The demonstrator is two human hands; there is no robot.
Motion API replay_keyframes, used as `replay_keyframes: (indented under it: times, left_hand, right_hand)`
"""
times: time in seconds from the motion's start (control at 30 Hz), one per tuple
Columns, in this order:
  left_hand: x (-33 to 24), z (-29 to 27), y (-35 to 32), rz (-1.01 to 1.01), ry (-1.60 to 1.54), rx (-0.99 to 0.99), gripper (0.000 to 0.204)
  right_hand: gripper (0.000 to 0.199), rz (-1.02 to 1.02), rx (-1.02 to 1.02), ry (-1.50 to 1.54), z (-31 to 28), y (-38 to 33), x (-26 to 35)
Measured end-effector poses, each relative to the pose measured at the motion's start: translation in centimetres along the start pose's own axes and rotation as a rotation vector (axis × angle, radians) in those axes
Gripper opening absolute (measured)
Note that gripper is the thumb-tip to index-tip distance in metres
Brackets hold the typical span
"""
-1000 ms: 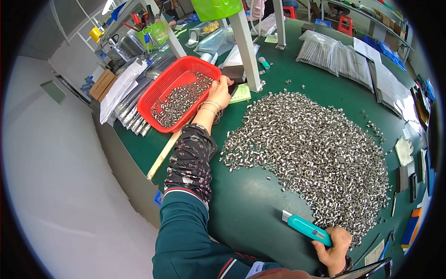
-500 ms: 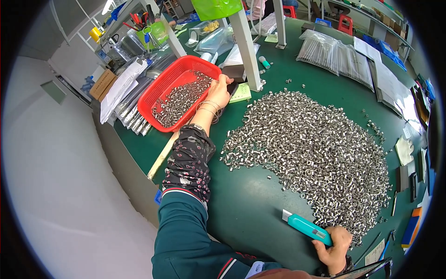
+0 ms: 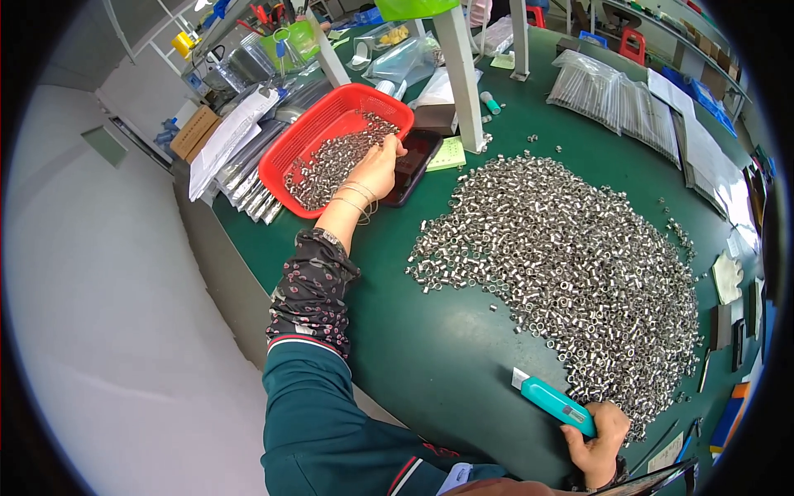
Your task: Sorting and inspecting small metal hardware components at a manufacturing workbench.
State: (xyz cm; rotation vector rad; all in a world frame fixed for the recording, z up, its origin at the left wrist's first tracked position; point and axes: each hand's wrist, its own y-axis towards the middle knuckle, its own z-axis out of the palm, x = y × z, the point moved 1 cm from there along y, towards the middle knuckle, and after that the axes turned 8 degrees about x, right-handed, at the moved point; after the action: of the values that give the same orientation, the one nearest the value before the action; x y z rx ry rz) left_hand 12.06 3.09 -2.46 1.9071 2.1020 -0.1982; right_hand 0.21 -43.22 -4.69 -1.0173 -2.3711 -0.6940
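My left hand (image 3: pixel 376 171) is closed at the right rim of a red plastic basket (image 3: pixel 285 153); its fingertips are partly hidden. Small metal rings (image 3: pixel 331 165) lie inside the basket. A dark phone (image 3: pixel 411 169) rests flat on the table right beside that hand. My right hand (image 3: pixel 604 438) is wrapped around the rear end of a teal box cutter (image 3: pixel 552 403), whose pale tip points to the upper left. Just past the cutter spreads a large heap of shiny metal rings (image 3: pixel 571 273), its near edge touching the area by my right hand.
A pale table leg-like post (image 3: pixel 461 78) stands behind the phone, by a yellow-green note pad (image 3: pixel 447 154). Bagged rods (image 3: pixel 616 99) lie at the far right, stacked packets (image 3: pixel 248 186) left of the basket. A white glove (image 3: pixel 728 277) sits near the right edge.
My left hand has shifted left and down against the basket's rim, uncovering more of the phone. The whole view has shifted slightly. My right hand keeps its hold on the box cutter.
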Motion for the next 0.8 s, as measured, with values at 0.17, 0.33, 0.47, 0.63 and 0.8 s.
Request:
replay_keyframes:
  times: [0.17, 0.33, 0.47, 0.63, 0.8]
  left_hand:
    - [0.1, 0.5, -0.4, 0.006, 0.051, -0.040, 0.028]
    - [-0.7, 1.0, -0.4, -0.089, 0.066, 0.100, 0.030]
    - [-0.8, 0.7, -0.7, -0.064, 0.045, 0.051, 0.028]
    - [-3.4, -0.3, -1.2, 0.159, -0.273, -0.233, 0.027]
    - [-6.6, -0.1, -2.2, 0.180, -0.692, -0.223, 0.021]
  right_hand:
    - [0.030, 0.032, 0.013, -0.018, -0.1, 0.0, 0.3]
    - [0.030, 0.022, -0.003, -0.050, -0.1, 0.1, 0.3]
    - [0.030, 0.021, 0.004, -0.035, -0.2, 0.2, 0.5]
    - [0.028, -0.025, 0.025, -0.019, 0.0, 0.4, 1.1]
    - [0.028, -0.126, 0.162, -0.061, 0.7, 0.6, 2.6]
